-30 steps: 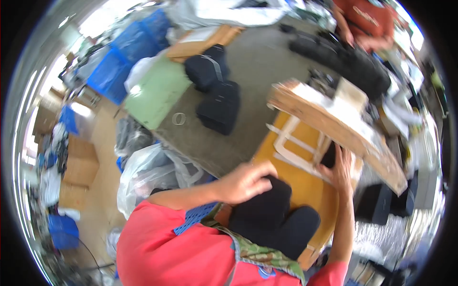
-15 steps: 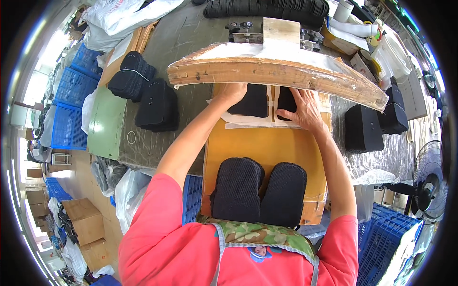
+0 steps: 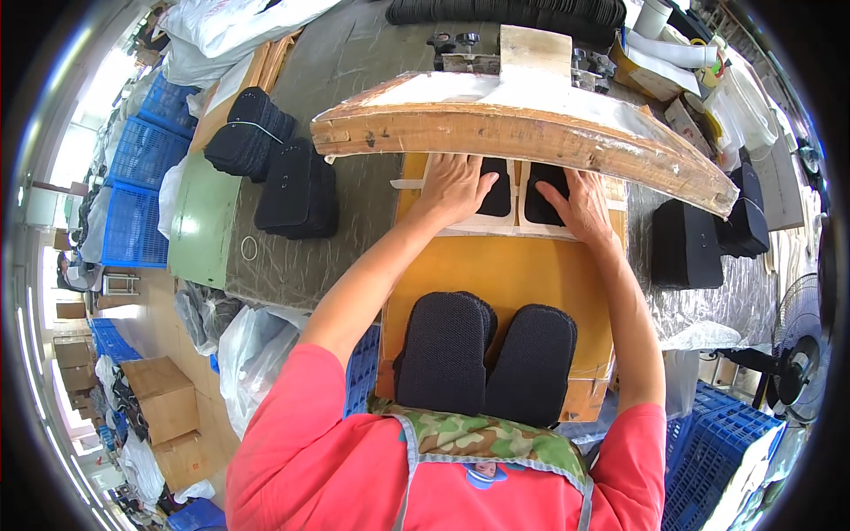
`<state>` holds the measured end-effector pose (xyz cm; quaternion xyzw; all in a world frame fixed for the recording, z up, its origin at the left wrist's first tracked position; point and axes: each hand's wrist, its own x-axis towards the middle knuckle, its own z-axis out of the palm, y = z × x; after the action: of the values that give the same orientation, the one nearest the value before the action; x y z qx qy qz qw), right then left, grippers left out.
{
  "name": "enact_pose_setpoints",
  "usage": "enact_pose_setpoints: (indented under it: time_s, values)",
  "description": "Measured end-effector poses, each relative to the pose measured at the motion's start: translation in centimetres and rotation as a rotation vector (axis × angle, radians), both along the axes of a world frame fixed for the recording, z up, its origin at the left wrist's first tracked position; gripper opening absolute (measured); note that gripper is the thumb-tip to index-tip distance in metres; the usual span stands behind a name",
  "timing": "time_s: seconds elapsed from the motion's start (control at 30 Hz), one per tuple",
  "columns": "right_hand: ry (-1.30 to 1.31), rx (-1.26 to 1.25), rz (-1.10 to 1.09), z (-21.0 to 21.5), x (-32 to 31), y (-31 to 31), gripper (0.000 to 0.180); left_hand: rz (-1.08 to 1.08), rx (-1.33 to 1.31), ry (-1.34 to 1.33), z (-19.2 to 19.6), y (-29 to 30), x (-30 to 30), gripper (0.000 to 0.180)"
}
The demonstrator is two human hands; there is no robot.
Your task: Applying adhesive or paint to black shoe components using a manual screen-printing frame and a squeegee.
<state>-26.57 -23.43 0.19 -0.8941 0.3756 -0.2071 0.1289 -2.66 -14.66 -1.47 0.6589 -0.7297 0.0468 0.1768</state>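
Under left hand (image 3: 459, 188), black insole (image 3: 501, 195); hand flat, thumb out wide. Right hand (image 3: 583, 208) likewise, thumb on second insole (image 3: 537, 207). Just beyond both hands, wooden frame (image 3: 531, 133).

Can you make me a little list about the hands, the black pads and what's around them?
Left hand: spread out, over part of the left black pad
Right hand: open, thumb over the right black pad
Around those pads: white borders
Underneath: yellow board
Hiding some fingertips: wooden frame
Nearest the person: more black pads
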Motion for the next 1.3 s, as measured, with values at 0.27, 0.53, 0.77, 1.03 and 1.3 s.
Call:
enact_pose_setpoints:
  time_s: [0.27,0.53,0.77,1.03,1.3]
  values:
    - [0.054,-0.142,0.078,0.3,-1.5,-0.6,0.069,-0.014,0.142,0.083,1.9,0.0,0.6,0.061]
    - [0.08,-0.041,0.055,0.6,-1.3,-0.4,0.067,-0.165,0.06,0.017,0.8,1.1,-3.1,0.078]
    - [0.067,-0.088,0.045,0.7,-1.2,-0.3,0.066,-0.1,0.213,0.165,1.5,0.2,-0.8,0.063]
    - [0.108,-0.001,0.016,0.8,-1.4,-0.1,0.066,-0.021,0.072,0.214,1.6,-0.6,-0.2,0.037]
    - [0.053,-0.134,0.071,0.7,-1.4,-0.4,0.066,-0.046,-0.036,0.418,2.1,0.3,1.6,0.038]
